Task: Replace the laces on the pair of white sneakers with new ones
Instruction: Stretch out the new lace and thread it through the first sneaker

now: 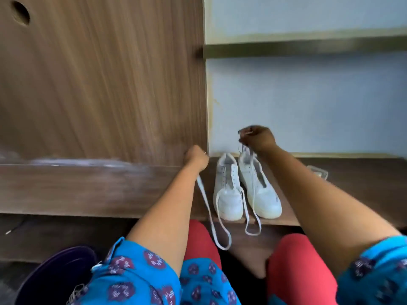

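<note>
Two white sneakers stood side by side on a dark wooden ledge (363, 183), toes pointing toward the person, just right of a tall wood-grain panel (99, 84). The left sneaker (226, 192) had bare eyelets along its open throat, with no lace threaded through them. The right sneaker (259, 190) touched it along the inner side.

The left hand (196, 158), beside the left sneaker at the foot of the panel, was curled round one end of a flat white lace (208, 213) that ran down past the ledge's front edge and looped back up to the left sneaker's toe. The right hand (257, 138), raised over the heel end of the right sneaker, was closed on a second white lace (253, 214); that lace hung down across the shoe and looped below the ledge edge. Blur hid how the fingers lay.

A small clear plastic item (317, 171) lay on the ledge right of the sneakers.
</note>
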The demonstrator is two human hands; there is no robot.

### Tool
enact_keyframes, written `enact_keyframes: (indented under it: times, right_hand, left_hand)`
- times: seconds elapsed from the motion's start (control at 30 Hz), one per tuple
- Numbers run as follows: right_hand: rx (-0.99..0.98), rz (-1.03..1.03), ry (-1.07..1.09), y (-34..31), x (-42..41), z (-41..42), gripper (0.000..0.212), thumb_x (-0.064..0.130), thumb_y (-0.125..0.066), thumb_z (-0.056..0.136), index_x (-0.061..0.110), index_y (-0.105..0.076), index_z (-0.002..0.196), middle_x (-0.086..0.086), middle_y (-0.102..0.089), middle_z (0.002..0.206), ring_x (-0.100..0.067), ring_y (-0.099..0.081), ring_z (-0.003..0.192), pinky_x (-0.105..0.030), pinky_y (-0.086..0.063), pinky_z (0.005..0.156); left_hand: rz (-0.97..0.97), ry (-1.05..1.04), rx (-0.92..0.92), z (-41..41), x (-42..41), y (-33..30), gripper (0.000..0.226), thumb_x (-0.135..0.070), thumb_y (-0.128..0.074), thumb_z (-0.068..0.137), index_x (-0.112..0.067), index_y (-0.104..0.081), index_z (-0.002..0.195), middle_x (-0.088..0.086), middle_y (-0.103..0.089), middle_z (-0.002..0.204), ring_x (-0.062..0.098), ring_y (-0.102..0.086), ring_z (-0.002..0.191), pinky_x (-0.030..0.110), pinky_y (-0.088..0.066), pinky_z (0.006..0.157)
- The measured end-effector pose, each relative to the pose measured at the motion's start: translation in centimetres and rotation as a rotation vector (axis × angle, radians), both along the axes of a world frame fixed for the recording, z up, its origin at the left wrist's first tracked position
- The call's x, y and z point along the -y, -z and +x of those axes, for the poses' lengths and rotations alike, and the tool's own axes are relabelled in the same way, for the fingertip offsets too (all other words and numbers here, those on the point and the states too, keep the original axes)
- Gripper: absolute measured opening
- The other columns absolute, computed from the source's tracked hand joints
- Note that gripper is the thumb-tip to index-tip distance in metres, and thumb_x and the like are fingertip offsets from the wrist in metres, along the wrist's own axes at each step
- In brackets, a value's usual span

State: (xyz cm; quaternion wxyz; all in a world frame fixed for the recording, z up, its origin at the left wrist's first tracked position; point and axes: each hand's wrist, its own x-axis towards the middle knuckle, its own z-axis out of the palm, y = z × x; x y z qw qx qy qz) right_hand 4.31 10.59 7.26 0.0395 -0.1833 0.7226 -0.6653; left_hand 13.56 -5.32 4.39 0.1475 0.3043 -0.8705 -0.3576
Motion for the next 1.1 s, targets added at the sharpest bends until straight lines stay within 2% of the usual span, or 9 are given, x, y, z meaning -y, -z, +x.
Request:
enact_keyframes:
  times: [0.07,0.13,0.23,0.3,0.47,0.6,0.73,0.9,1.1]
  right_hand:
    - [-0.023,0.221,0.014,4.9,-0.2,0.3,0.019,0.0,-0.069,0.08,0.018,-0.071,0.074,0.005,-0.068,0.07,-0.009,-0.058,0.064,-0.024,-0.047,0.059]
    - [-0.036,0.345,-0.038,8.8,-0.1,0.7,0.014,-0.001,-0.069,0.08,0.012,-0.072,0.083,0.0,-0.066,0.073,-0.008,-0.055,0.062,-0.018,-0.046,0.056]
    - [-0.173,0.533,-0.017,12.3,0.4,1.2,0.018,0.004,-0.063,0.08,0.02,-0.066,0.088,0.008,-0.058,0.061,-0.006,-0.053,0.057,-0.008,-0.035,0.05]
    - [-0.256,0.541,0.033,13.6,0.7,1.4,0.02,0.004,-0.059,0.081,0.019,-0.062,0.093,0.007,-0.057,0.058,-0.011,-0.052,0.058,-0.013,-0.034,0.05]
    - [-0.429,0.536,0.029,15.3,1.1,1.0,0.033,-0.001,-0.058,0.077,0.011,-0.052,0.107,-0.003,-0.065,0.064,-0.026,-0.059,0.062,-0.033,-0.046,0.057]
    - [-0.329,0.502,-0.028,16.1,1.6,1.0,0.034,-0.004,-0.056,0.077,0.019,-0.047,0.1,0.004,-0.067,0.07,-0.015,-0.063,0.069,-0.027,-0.048,0.063]
    - [-0.073,0.365,-0.039,16.3,1.9,0.2,0.034,-0.002,-0.067,0.081,0.018,-0.041,0.091,0.012,-0.061,0.068,0.005,-0.057,0.062,-0.006,-0.039,0.061]
    - [0.053,0.296,-0.033,16.4,2.5,-0.1,0.038,0.006,-0.071,0.082,0.02,-0.036,0.088,0.006,-0.066,0.075,-0.017,-0.063,0.08,-0.034,-0.048,0.082]
    - [0.114,0.229,-0.022,16.4,2.5,-0.4,0.037,0.007,-0.07,0.083,0.022,-0.036,0.085,0.005,-0.065,0.076,-0.018,-0.064,0.082,-0.037,-0.05,0.086]
  left_hand:
    - [-0.234,-0.012,0.304,0.3,1.5,5.0,0.032,-0.012,-0.053,0.093,0.0,-0.055,0.123,0.021,-0.054,0.131,0.035,-0.054,0.121,0.035,-0.046,0.093]
    - [-0.238,0.042,0.438,0.5,1.5,8.7,0.043,-0.02,-0.052,0.096,-0.002,-0.042,0.134,0.022,-0.039,0.144,0.035,-0.045,0.129,0.038,-0.042,0.1]
    - [-0.157,0.06,0.286,-0.3,0.2,11.1,0.048,-0.04,-0.051,0.096,-0.007,-0.045,0.13,0.018,-0.04,0.141,0.033,-0.047,0.126,0.037,-0.044,0.095]
    - [-0.104,0.061,0.109,-1.4,-1.2,11.1,0.043,-0.045,-0.056,0.092,-0.01,-0.053,0.116,0.012,-0.052,0.125,0.029,-0.054,0.112,0.03,-0.043,0.081]
    - [-0.087,0.093,-0.021,-3.6,-3.3,11.0,0.017,-0.026,-0.067,0.083,-0.016,-0.054,0.078,0.003,-0.059,0.084,0.021,-0.055,0.081,0.029,-0.04,0.067]
    - [0.081,0.026,-0.066,-4.1,-1.8,12.3,0.033,-0.019,-0.067,0.079,-0.015,-0.053,0.049,-0.002,-0.053,0.049,0.013,-0.047,0.048,0.026,-0.04,0.052]
    - [0.527,-0.017,-0.18,-4.0,-0.8,12.9,0.029,-0.006,-0.072,0.08,-0.018,-0.065,0.055,0.003,-0.063,0.056,0.02,-0.061,0.065,0.039,-0.056,0.075]
    - [0.572,0.002,-0.204,-3.9,-0.6,12.9,0.025,-0.005,-0.073,0.082,-0.016,-0.066,0.06,-0.003,-0.063,0.052,0.017,-0.061,0.062,0.033,-0.054,0.072]
    - [0.554,-0.001,-0.239,-3.8,-0.8,13.3,0.025,-0.008,-0.074,0.08,-0.019,-0.067,0.059,0.001,-0.066,0.058,0.016,-0.064,0.064,0.04,-0.058,0.079]
